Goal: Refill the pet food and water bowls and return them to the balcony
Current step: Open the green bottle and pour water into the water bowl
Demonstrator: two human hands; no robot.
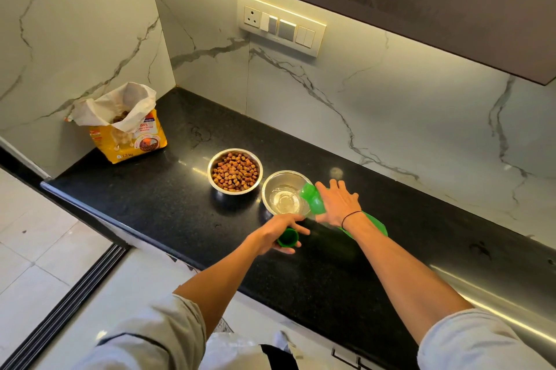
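Two steel bowls stand side by side near the front of the black table (150, 198), just beside each other. The food bowl (235, 171), on the left, is filled with brown kibble. The water bowl (284, 192), on the right and slightly nearer the table's front edge, holds clear water in its bottom.

One green bottle (313, 199), tilted with its mouth end over the right rim of the water bowl; its body runs back under the right wrist, part of it hidden by the arm. The right hand (338, 204) holds the bottle from above, its grip closed around the bottle's body with the fingers partly fanned. A thin dark band circles the right wrist.

One green cap (288, 237), open side facing the camera, held in the left hand (281, 234); the grip is curled round it, fingers pinching its sides. This hand sits just in front of the water bowl, at the table's front edge.

One yellow pet food bag (126, 132), upright at the far left end of the table, well apart from the bowls, its white top torn open with kibble visible inside.

One switch panel (281, 25) on the marble wall above. Pale sleeves are pushed up both forearms.
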